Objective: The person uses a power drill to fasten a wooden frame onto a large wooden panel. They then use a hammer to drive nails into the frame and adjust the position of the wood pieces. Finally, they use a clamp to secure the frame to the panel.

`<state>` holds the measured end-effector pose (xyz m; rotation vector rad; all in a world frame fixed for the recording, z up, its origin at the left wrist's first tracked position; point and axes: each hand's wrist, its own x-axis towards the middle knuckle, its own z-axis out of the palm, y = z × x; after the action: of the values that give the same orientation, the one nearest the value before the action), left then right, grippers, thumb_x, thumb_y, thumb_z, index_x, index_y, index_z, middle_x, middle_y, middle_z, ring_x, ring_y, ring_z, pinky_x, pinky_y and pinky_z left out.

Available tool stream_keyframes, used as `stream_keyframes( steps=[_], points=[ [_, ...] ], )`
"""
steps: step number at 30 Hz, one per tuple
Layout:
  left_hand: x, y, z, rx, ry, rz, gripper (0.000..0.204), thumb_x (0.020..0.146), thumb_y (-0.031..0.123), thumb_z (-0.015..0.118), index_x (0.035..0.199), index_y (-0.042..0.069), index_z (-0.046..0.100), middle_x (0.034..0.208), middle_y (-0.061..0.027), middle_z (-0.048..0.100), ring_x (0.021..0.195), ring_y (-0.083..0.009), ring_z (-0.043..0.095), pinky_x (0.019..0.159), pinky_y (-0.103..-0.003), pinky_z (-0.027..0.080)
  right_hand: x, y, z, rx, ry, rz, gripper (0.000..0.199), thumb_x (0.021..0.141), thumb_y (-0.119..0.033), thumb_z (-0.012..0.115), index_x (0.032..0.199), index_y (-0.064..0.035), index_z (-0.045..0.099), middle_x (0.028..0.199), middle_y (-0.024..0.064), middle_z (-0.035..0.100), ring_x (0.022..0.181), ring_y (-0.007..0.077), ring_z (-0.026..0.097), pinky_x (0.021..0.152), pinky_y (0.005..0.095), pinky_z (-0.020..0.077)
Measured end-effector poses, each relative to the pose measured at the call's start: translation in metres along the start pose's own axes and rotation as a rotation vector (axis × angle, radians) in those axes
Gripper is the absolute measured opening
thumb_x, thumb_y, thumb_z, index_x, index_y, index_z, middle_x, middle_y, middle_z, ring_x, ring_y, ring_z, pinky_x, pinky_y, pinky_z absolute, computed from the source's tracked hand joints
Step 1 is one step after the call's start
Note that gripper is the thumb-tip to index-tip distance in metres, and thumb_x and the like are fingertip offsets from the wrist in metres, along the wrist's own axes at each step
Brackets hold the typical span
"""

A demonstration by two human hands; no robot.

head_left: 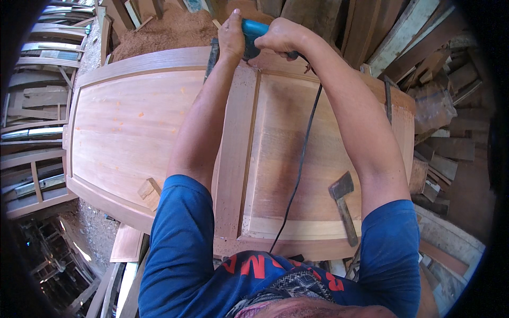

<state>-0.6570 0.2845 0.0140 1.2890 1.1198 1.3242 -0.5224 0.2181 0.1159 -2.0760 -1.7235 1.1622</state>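
Both my arms reach across a large wooden panel door (pixel 233 132) to its far edge. My right hand (pixel 286 38) is closed round the rear of a teal corded power tool (pixel 254 33). Against the tool's front end, my left hand (pixel 231 36) is wrapped with the thumb pointing up. The working end is hidden, so its exact kind is unclear. From the right hand a black cord (pixel 302 153) runs back over the door toward my body. A hatchet (pixel 343 206) lies on the right-hand panel, near my right elbow.
A small wood block (pixel 150 194) rests on the door's near left. Dark metal bars (pixel 212 55) cross its far edge and right end (pixel 388 100). Sawdust (pixel 164 32) is heaped beyond. Stacked frames (pixel 37 159) stand left; timber offcuts (pixel 450 138) crowd the right.
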Motion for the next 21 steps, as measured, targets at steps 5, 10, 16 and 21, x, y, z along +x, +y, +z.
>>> stream_keyframes(
  steps=[5, 10, 16, 21],
  points=[
    [0.000, -0.005, 0.000, -0.016, -0.015, 0.005, 0.050, 0.104, 0.046, 0.057, 0.089, 0.000, 0.068, 0.079, 0.0007, 0.057, 0.076, -0.0111, 0.050, 0.070, -0.031, 0.044, 0.003, 0.002, 0.003, 0.012, 0.029, 0.023, 0.036, 0.077, -0.030, 0.070, 0.064, 0.0015, 0.061, 0.056, 0.0126, 0.056, 0.045, 0.0243, 0.057, 0.044, 0.0393, 0.0502],
    [-0.003, -0.006, 0.003, -0.028, -0.017, -0.007, 0.049, 0.105, 0.045, 0.056, 0.096, -0.002, 0.069, 0.082, 0.0008, 0.058, 0.077, -0.0109, 0.050, 0.071, -0.030, 0.044, 0.003, 0.005, 0.003, -0.004, 0.018, 0.006, 0.035, 0.078, -0.029, 0.070, 0.065, 0.0020, 0.060, 0.056, 0.0127, 0.056, 0.045, 0.0243, 0.057, 0.043, 0.0392, 0.0501],
    [0.003, -0.017, 0.000, -0.009, -0.018, 0.015, 0.052, 0.105, 0.046, 0.055, 0.105, -0.003, 0.071, 0.086, -0.0011, 0.061, 0.081, -0.0120, 0.053, 0.076, -0.030, 0.046, 0.004, 0.004, 0.004, 0.029, 0.003, 0.005, 0.034, 0.078, -0.029, 0.070, 0.066, 0.0020, 0.061, 0.057, 0.0120, 0.056, 0.046, 0.0233, 0.056, 0.043, 0.0383, 0.0499],
    [-0.002, -0.012, -0.002, 0.047, -0.033, -0.017, 0.056, 0.105, 0.047, 0.054, 0.112, -0.006, 0.070, 0.093, -0.0053, 0.066, 0.088, -0.0143, 0.055, 0.082, -0.032, 0.047, 0.007, 0.008, 0.009, 0.019, 0.018, 0.016, 0.033, 0.078, -0.029, 0.070, 0.068, 0.0013, 0.061, 0.057, 0.0110, 0.055, 0.045, 0.0227, 0.054, 0.043, 0.0380, 0.0494]
  ],
)
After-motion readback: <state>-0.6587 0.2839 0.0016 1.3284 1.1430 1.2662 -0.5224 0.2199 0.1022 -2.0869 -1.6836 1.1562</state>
